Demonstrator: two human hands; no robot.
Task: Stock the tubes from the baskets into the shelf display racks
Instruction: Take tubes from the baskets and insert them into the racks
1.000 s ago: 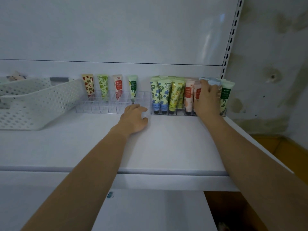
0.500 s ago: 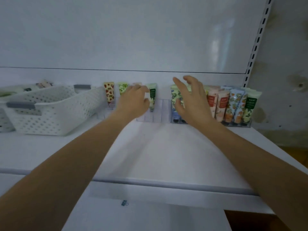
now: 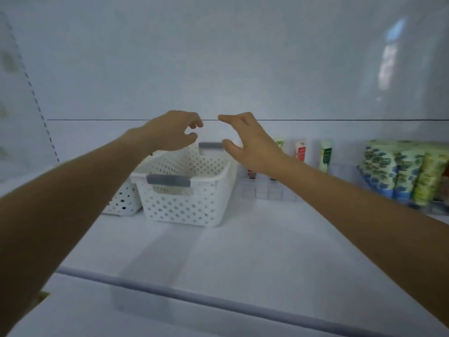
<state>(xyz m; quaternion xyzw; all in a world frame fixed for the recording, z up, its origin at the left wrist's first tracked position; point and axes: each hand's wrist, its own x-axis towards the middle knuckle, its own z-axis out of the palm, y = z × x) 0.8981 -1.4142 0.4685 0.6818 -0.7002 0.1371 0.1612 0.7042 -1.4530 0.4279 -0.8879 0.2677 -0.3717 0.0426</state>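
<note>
So compared to half a second back, both hands have left the racks and the view has swung left. The white basket that was off to the left is now dead centre, and the packed tubes have slid out to the far right edge. A full second ago the right hand was on those tubes and the left was resting flat on the shelf. Now the left hand and right hand both hover above the basket's far end, close together but not touching each other or the basket. Left fingers are loosely curled toward the thumb with a narrow gap, holding nothing. Right fingers are stretched out to the left with the thumb spread wide below them, also empty. The basket sits on the shelf right under them, grey handles at its near and far ends; can't tell what's inside. A second basket pokes out behind it on the left. The clear rack stands just right of the basket, partly behind the right wrist, with three tubes showing at its back.
</note>
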